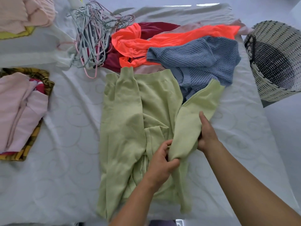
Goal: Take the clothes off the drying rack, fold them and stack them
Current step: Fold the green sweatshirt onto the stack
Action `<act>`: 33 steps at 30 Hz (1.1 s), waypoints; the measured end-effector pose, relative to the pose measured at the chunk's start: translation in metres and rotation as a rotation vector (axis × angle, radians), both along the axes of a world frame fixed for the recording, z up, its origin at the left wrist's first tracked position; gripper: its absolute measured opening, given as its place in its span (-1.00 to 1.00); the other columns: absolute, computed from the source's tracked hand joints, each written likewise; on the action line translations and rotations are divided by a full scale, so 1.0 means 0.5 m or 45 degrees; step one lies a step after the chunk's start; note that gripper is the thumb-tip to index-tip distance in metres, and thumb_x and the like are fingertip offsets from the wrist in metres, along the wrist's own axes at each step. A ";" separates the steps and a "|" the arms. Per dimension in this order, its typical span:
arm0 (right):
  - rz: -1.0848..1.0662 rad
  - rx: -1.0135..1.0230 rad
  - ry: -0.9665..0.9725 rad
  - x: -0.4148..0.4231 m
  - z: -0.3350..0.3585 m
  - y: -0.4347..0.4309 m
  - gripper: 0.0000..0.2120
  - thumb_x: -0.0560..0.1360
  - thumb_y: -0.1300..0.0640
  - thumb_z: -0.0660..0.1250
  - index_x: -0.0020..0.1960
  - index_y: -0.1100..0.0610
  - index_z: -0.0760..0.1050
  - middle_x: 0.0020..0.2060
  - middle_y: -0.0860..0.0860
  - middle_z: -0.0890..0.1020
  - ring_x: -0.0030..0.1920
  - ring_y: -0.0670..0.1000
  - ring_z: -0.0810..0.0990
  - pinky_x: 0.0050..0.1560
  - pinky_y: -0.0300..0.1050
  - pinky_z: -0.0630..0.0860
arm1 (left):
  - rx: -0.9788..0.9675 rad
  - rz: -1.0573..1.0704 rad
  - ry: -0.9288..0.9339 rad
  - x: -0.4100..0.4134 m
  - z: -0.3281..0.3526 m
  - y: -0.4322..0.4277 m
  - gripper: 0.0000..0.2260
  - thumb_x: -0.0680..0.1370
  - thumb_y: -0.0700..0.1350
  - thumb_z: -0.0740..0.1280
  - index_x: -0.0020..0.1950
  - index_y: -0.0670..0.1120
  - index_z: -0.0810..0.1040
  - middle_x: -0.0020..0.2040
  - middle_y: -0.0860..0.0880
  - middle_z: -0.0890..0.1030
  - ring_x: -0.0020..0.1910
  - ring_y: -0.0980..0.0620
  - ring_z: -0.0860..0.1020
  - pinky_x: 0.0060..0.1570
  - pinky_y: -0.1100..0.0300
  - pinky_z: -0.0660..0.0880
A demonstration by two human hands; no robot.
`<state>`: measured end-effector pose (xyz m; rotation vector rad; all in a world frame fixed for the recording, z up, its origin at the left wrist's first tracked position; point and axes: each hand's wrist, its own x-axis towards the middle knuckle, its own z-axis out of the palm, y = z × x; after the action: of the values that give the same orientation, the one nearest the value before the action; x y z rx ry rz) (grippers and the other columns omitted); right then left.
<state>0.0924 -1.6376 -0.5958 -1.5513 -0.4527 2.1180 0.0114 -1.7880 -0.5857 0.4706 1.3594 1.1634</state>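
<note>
A light green sweatshirt (123,121) lies spread on the white bed sheet (65,128), its left sleeve folded over the body. My left hand (161,162) grips the base of the right sleeve, fingers curled round the fabric. My right hand (206,134) holds the same sleeve from the right side, thumb on top. Behind the sweatshirt lie a blue knit sweater (198,57), an orange garment (162,41) and a dark red garment (154,28), all unfolded.
A stack of folded pink clothes (21,111) sits at the left on a yellow patterned cloth. A heap of wire hangers (92,38) lies at the back left. A woven laundry basket (276,62) lies tipped at the right. More pink fabric (24,12) is at the top left.
</note>
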 end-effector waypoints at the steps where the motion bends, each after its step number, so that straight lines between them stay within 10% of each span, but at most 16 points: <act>1: 0.067 0.109 -0.055 -0.026 0.009 0.007 -0.59 0.55 -0.11 0.19 0.24 0.14 0.48 -0.06 0.05 0.67 0.00 0.04 0.61 -0.04 -0.04 0.54 | 0.003 0.068 -0.029 -0.012 0.001 -0.012 -0.58 0.31 -0.25 0.33 0.15 0.01 0.47 -0.09 0.01 0.64 -0.13 0.16 0.57 -0.11 0.30 0.50; 5: 0.575 0.726 -0.317 -0.165 0.055 -0.007 -0.56 0.51 -0.03 0.31 0.31 0.15 0.41 0.20 0.03 0.55 0.21 0.00 0.51 0.29 0.01 0.42 | -0.035 0.521 -0.260 -0.077 -0.012 -0.086 -0.50 0.25 -0.29 0.38 0.18 -0.09 0.46 -0.07 -0.06 0.67 -0.12 0.04 0.62 -0.11 0.19 0.58; 10: 1.350 0.790 -0.471 -0.261 0.010 -0.090 -0.47 0.50 -0.16 0.26 0.33 0.16 0.43 0.23 0.02 0.53 0.19 -0.03 0.49 0.19 -0.12 0.43 | -0.314 0.760 -0.250 -0.127 -0.074 -0.195 -0.04 0.03 -0.09 0.65 0.35 -0.17 0.31 0.13 -0.13 0.62 0.10 -0.08 0.59 0.12 0.02 0.52; 15: 1.011 1.013 -0.762 -0.220 -0.053 -0.072 -0.77 0.54 0.20 0.22 0.12 0.24 0.55 0.07 0.15 0.59 0.07 0.05 0.53 0.02 -0.15 0.38 | -0.458 0.658 -0.061 -0.148 -0.084 -0.195 -0.11 0.12 -0.13 0.65 0.34 -0.12 0.27 0.17 -0.09 0.56 0.07 -0.02 0.58 -0.02 0.18 0.52; 18: 0.919 1.019 -0.854 -0.211 -0.071 -0.027 -0.76 0.52 0.25 0.21 0.16 0.23 0.51 0.13 0.17 0.54 0.02 0.00 0.48 0.02 -0.21 0.35 | -0.559 0.570 0.339 -0.163 -0.091 -0.164 -0.33 0.33 -0.25 0.52 0.34 -0.12 0.25 0.14 -0.04 0.48 0.07 -0.02 0.50 0.08 0.12 0.45; 22: 0.671 0.873 -0.857 -0.252 -0.090 0.044 -0.58 0.49 0.15 0.29 0.30 0.26 0.35 0.23 0.21 0.45 0.17 0.14 0.48 0.22 0.00 0.43 | -0.655 0.512 0.301 -0.199 -0.116 -0.150 -0.59 0.46 -0.23 0.41 0.25 -0.18 0.37 0.18 -0.13 0.52 0.11 -0.08 0.51 0.17 0.00 0.46; 25: 0.465 0.405 -0.839 -0.278 -0.109 0.067 -0.39 0.41 0.03 0.42 0.33 0.26 0.26 0.19 0.16 0.43 0.00 0.12 0.52 -0.18 -0.01 0.53 | -0.672 0.442 0.295 -0.206 -0.119 -0.158 -0.67 0.46 -0.24 0.35 0.18 -0.07 0.37 0.16 -0.11 0.53 0.10 -0.05 0.52 0.15 0.03 0.46; 27: 0.456 0.323 -0.744 -0.279 -0.111 0.056 -0.69 0.40 0.13 0.44 0.05 0.22 0.43 -0.13 0.13 0.52 -0.32 0.01 0.44 -0.42 -0.15 0.34 | -0.630 0.383 0.354 -0.201 -0.118 -0.167 -0.62 0.42 -0.18 0.39 0.16 0.00 0.33 0.17 -0.07 0.54 0.13 -0.04 0.52 0.16 0.05 0.46; 29: 0.543 0.543 -0.759 -0.284 -0.093 0.054 -0.85 0.42 0.22 0.38 -0.25 0.11 0.42 -0.35 0.02 0.46 -0.40 -0.04 0.35 -0.40 -0.19 0.28 | -0.618 0.288 0.498 -0.196 -0.113 -0.173 -0.53 0.43 -0.18 0.42 0.26 -0.03 0.31 0.22 -0.02 0.49 0.21 -0.03 0.49 0.18 0.12 0.43; 33: 0.580 1.107 -0.522 -0.330 0.033 0.115 -0.83 0.44 0.24 0.31 -0.24 0.00 0.41 -0.36 -0.06 0.44 -0.36 -0.11 0.38 -0.33 -0.20 0.33 | -0.589 0.112 0.841 -0.182 -0.097 -0.180 -0.37 0.46 -0.16 0.36 0.46 -0.01 0.15 0.37 0.05 0.34 0.27 0.02 0.42 0.16 0.22 0.38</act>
<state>-0.0725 -1.5799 -0.5794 -1.3826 -1.7299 1.4735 -0.0795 -1.8778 -0.6341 0.4771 2.1721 0.7375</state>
